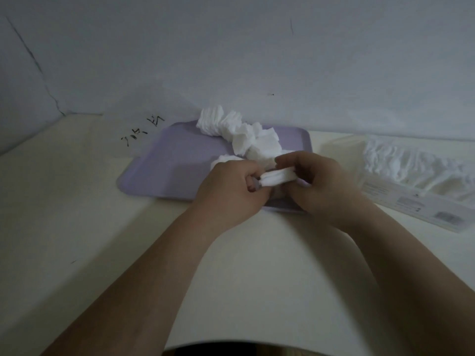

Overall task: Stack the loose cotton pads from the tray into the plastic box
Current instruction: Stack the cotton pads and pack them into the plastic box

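Note:
A lilac tray (164,160) lies on the pale table, with a loose heap of white square cotton pads (239,132) trailing from its back edge toward the front right. Over the tray's front right part, my left hand (228,191) and my right hand (323,183) together hold a small stack of cotton pads (279,177), each gripping one end with curled fingers. The clear plastic box (416,173) lies to the right of the tray, with a row of white pads inside it.
A white wall rises directly behind the tray and box. Black scribbles (141,129) mark the table at the tray's back left. The box carries a printed label (447,217) on its near side. The table's front edge curves near my body.

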{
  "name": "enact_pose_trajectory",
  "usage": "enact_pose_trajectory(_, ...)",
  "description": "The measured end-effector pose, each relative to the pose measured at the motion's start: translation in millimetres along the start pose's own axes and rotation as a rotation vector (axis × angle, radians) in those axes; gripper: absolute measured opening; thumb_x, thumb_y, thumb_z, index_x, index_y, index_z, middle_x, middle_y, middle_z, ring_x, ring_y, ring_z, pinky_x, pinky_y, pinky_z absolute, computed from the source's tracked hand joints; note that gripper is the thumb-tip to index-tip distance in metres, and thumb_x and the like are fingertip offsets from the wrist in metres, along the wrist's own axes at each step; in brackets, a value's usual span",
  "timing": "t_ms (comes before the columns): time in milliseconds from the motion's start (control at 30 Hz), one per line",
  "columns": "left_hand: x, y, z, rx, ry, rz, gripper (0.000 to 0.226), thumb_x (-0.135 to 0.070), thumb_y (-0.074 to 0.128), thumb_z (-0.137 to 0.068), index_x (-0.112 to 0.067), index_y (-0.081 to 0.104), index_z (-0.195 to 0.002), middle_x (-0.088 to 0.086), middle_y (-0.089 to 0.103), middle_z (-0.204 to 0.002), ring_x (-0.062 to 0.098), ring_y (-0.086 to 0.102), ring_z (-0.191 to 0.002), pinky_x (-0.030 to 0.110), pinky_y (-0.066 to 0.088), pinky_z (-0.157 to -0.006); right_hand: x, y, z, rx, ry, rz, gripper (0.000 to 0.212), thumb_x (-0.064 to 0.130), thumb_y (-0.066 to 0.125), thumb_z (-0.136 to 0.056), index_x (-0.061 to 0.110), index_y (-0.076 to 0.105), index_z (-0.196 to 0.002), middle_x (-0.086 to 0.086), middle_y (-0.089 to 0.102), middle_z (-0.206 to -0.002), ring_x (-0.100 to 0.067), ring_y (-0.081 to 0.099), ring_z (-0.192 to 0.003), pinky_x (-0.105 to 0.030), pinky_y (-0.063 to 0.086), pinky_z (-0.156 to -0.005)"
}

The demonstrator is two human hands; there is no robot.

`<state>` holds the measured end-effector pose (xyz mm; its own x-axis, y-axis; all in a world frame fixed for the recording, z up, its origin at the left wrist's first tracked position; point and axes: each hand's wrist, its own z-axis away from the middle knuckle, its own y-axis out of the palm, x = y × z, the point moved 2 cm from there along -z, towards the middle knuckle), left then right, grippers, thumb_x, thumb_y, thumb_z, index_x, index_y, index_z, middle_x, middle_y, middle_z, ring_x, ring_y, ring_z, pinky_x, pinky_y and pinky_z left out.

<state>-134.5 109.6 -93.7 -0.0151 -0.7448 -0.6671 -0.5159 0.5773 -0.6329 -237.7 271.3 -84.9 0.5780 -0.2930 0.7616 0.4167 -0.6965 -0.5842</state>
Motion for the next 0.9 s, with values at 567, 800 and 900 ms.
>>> enact_pose_trajectory(567, 4.9, 4.1, -5.0, 0.081, -0.073, 0.107, 0.022, -0.029, 0.088, -0.072, -0.025, 0.071, -0.086, -0.011, 0.053, -0.055, 0.006, 0.046, -0.053, 0.037, 0.046, -0.059, 7.6, 22.2, -12.4, -0.236, 0.302, -0.460, 0.024, 0.023, 0.085, -0.080, 0.021, 0.078, -0.104, 0.001, 0.080, -0.092, -0.015, 0.077, -0.089, -0.048, 0.063, -0.088)
enact_pose_trajectory(800, 5.7, 6.6, -5.5, 0.082, -0.078, 0.144, 0.031, -0.024, 0.086, -0.079, -0.027, 0.058, -0.065, -0.013, 0.041, -0.048, 0.004, 0.035, -0.049, 0.030, 0.034, -0.054, 4.8, 27.0, -18.2, -0.177, 0.264, -0.465, 0.034, 0.007, 0.066, -0.094, 0.024, 0.070, -0.123, 0.001, 0.080, -0.099, -0.027, 0.075, -0.097, -0.056, 0.062, -0.086)
enact_pose_trajectory(900, -1.4, 9.8, -6.5, 0.106, -0.082, 0.087, 0.023, -0.027, 0.081, -0.083, -0.031, 0.062, -0.070, -0.014, 0.050, -0.051, 0.005, 0.044, -0.050, 0.024, 0.034, -0.052, 5.0, 31.6, -18.6, -0.119, 0.248, -0.504, 0.043, -0.002, 0.053, -0.097, 0.026, 0.065, -0.128, -0.003, 0.077, -0.108, -0.035, 0.074, -0.100, -0.061, 0.060, -0.089)
